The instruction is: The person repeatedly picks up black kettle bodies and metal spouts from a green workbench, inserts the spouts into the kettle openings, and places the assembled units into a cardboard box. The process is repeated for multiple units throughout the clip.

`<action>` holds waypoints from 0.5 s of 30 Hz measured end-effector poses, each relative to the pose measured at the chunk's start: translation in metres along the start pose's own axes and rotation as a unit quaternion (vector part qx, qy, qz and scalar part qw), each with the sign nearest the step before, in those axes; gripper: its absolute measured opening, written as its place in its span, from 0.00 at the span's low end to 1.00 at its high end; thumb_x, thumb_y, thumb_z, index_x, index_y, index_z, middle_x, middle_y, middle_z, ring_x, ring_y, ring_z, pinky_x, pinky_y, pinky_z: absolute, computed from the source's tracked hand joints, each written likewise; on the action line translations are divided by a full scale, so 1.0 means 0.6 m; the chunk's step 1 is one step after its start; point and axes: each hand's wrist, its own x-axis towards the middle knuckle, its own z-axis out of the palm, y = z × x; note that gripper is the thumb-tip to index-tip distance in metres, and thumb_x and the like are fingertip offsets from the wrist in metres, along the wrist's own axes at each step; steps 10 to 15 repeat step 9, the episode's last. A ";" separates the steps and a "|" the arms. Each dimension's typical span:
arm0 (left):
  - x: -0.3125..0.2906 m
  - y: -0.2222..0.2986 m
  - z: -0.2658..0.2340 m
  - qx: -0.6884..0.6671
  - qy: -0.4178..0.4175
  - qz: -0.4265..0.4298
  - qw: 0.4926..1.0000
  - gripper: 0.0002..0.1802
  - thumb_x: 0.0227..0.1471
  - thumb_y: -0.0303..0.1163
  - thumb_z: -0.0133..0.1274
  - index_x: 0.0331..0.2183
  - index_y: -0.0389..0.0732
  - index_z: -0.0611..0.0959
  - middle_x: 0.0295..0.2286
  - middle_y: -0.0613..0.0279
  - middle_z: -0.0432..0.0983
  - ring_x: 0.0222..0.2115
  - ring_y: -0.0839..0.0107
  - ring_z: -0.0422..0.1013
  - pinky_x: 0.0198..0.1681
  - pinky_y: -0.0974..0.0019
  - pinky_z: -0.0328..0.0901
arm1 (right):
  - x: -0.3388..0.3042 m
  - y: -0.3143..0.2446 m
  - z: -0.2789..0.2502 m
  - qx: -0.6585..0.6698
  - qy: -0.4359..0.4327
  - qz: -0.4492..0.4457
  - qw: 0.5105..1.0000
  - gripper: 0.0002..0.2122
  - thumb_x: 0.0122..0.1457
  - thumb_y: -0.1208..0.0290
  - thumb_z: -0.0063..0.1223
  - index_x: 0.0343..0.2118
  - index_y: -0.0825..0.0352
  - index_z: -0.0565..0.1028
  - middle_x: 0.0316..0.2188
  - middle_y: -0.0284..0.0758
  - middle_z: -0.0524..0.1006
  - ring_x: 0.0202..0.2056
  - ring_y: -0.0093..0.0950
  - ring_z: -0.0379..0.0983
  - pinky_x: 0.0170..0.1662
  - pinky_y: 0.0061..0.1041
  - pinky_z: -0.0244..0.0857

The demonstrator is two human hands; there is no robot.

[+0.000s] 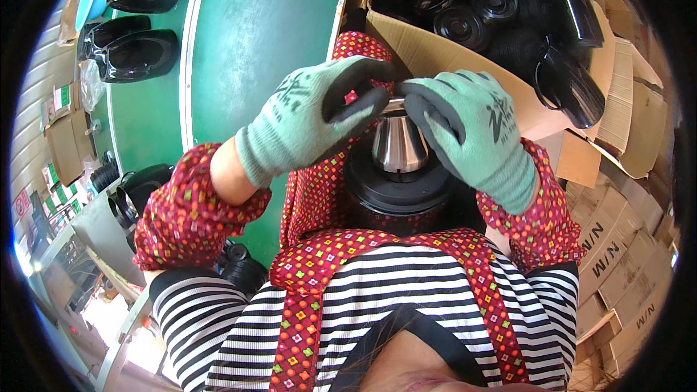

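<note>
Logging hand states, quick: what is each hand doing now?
Left hand: fingers closed, pinching the top of the metal cone.
Right hand: fingers closed on the same cone top.

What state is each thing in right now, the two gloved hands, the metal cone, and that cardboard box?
left hand: gloved, fingertips pinching the cone's top
right hand: gloved, fingertips pinching the cone's top
metal cone: upright on a black round base
cardboard box: open, holding black parts

Left hand (308,120) and right hand (475,131) gloved, raised together, fingertips (370,101) nearly meeting; forearms bent inward.
</note>
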 end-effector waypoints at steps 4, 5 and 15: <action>-0.028 0.071 -0.038 -0.216 -0.013 -0.070 0.974 0.19 0.67 0.28 0.52 0.54 0.29 0.81 0.49 0.44 0.81 0.50 0.62 0.78 0.56 0.58 0.71 | 0.007 0.038 0.005 0.178 -0.015 0.028 0.984 0.12 0.63 0.66 0.60 0.44 0.69 0.81 0.41 0.44 0.82 0.42 0.45 0.79 0.44 0.41 0.71; -0.037 0.064 -0.042 -0.217 0.000 0.003 0.976 0.18 0.66 0.28 0.53 0.53 0.28 0.82 0.50 0.42 0.81 0.51 0.60 0.78 0.57 0.57 0.70 | 0.009 0.052 0.017 0.236 -0.027 0.051 0.970 0.12 0.64 0.66 0.59 0.44 0.70 0.81 0.41 0.43 0.81 0.42 0.43 0.79 0.45 0.39 0.71; -0.040 0.082 -0.030 -0.134 0.013 0.170 0.976 0.16 0.53 0.21 0.63 0.45 0.34 0.87 0.50 0.38 0.80 0.47 0.52 0.81 0.50 0.57 0.75 | 0.028 0.073 0.055 0.399 -0.049 0.107 0.909 0.14 0.69 0.64 0.54 0.41 0.71 0.82 0.37 0.40 0.81 0.39 0.33 0.78 0.46 0.30 0.71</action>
